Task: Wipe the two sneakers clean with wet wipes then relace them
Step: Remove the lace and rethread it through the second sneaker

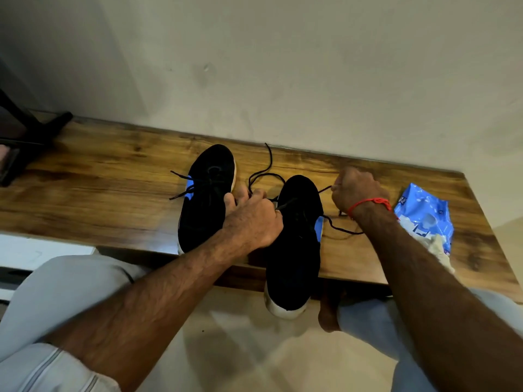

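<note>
Two black sneakers with white soles lie on a wooden table (99,176). The left sneaker (206,193) has its lace threaded and tied loosely. The right sneaker (294,244) hangs with its heel over the table's front edge. My left hand (252,219) is closed on one end of the right sneaker's black lace (260,176), between the two shoes. My right hand (355,190), with a red thread at the wrist, is a fist pinching the other lace end to the right of that shoe. Both ends are pulled outward.
A blue pack of wet wipes (424,219) lies at the table's right end, with a crumpled white wipe (440,250) by it. A dark stand (25,137) sits at the far left. A pale wall runs behind the table. My knees are under the front edge.
</note>
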Available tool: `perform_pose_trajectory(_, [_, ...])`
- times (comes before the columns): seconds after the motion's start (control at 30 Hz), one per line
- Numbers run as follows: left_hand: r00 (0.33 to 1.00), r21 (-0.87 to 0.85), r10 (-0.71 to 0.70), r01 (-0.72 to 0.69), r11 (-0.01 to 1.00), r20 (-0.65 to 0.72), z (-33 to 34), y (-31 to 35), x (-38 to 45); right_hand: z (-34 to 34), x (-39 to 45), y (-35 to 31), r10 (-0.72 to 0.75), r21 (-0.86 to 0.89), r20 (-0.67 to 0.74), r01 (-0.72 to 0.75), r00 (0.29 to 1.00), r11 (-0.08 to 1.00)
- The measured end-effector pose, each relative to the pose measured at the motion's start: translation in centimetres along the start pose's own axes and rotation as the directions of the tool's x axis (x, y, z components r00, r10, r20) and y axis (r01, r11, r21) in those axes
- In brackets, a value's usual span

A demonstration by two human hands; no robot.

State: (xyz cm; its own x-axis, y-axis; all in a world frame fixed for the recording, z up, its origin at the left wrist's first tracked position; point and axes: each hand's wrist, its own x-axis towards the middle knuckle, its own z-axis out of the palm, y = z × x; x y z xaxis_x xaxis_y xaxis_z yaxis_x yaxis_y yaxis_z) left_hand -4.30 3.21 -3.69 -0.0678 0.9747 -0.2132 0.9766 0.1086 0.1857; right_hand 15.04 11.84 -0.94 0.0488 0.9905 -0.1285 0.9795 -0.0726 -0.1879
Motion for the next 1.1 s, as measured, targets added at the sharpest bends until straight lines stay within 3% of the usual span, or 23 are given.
perform_pose_trajectory(0.07, [1.0, -0.051, -0.006, 0.006, 0.999, -0.01, -0.1, 0.0, -0.2, 0.3, -0.1, -0.2, -0.073, 0.004, -0.008, 0.073, 0.997, 0.997])
perform_pose_trajectory(0.17, [0.999, -0.044, 0.029, -0.028, 0.999, 0.024, -0.6, -0.1, -0.7, 1.3, -1.2, -2.1, -0.375, -0.039, 0.181, 0.387, 0.909, 0.921])
perform_pose_trajectory(0.2, [0.999, -0.022, 0.033, -0.032, 0.999, 0.038, -0.6, -0.2, -0.7, 1.9, -1.8, -2.9, -0.409, -0.065, 0.233, 0.434, 0.882, 0.898])
perform_pose_trajectory(0.4, [0.994, -0.035, -0.042, 0.046, 0.998, 0.105, -1.2, -0.3, -0.9, 2.6, -3.5, -5.1, -0.434, -0.129, 0.15, 0.453, 0.888, 0.882])
perform_pose_trajectory(0.53, [0.976, -0.04, -0.121, 0.131, 0.991, 0.183, -2.1, -0.4, -0.6, 0.3, -2.1, -3.2, -0.349, -0.207, 0.057, 0.353, 0.935, 0.912])
perform_pose_trajectory(0.63, [0.977, -0.047, -0.091, 0.102, 0.994, 0.193, -1.9, -0.7, -0.4, -1.0, -0.9, -1.0, -0.285, 0.017, 0.013, 0.285, 0.958, 0.958])
perform_pose_trajectory(0.73, [0.988, -0.092, -0.044, 0.058, 0.994, 0.15, -1.3, -0.8, -0.4, 0.3, -1.2, -1.5, -0.442, 0.174, 0.006, 0.435, 0.897, 0.884])
perform_pose_trajectory(0.8, [0.993, -0.086, -0.039, 0.049, 0.995, 0.107, -0.8, -0.6, -0.4, 2.1, -2.1, -2.8, -0.534, 0.066, 0.105, 0.53, 0.839, 0.846])
perform_pose_trajectory(0.87, [0.996, -0.068, -0.075, 0.079, 0.995, 0.054, -0.3, -0.3, -0.5, 3.3, -2.7, -3.9, -0.497, -0.075, 0.195, 0.518, 0.845, 0.852])
perform_pose_trajectory(0.97, [0.993, -0.083, -0.117, 0.118, 0.99, 0.009, 0.2, -0.2, -0.7, 3.9, -3.2, -4.5, -0.467, -0.163, 0.19, 0.496, 0.864, 0.853])
perform_pose_trajectory(1.03, [0.996, -0.13, -0.08, 0.083, 0.988, 0.034, 0.4, -0.6, -0.6, 4.0, -3.5, -4.7, -0.499, -0.191, 0.171, 0.526, 0.849, 0.829])
perform_pose_trajectory(1.1, [0.988, -0.189, -0.12, 0.137, 0.972, 0.096, 0.1, -1.0, -0.7, 3.5, -3.1, -4.5, -0.515, -0.147, 0.136, 0.531, 0.846, 0.834])
